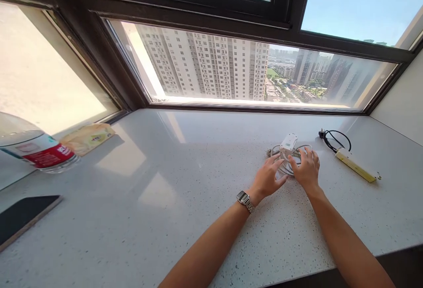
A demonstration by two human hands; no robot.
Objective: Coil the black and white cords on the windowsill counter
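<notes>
A white power strip lies on a loose coil of its white cable on the speckled stone windowsill. Both my hands rest on that coil. My left hand, with a metal watch on the wrist, has its fingers curled onto the near left loops. My right hand presses its fingers down on the right loops beside the strip. The part of the cable under my hands is hidden.
A yellow power strip with a coiled black cord lies to the right. At far left stand a clear water bottle with a red label, a tissue pack and a dark phone. The window glass rises behind.
</notes>
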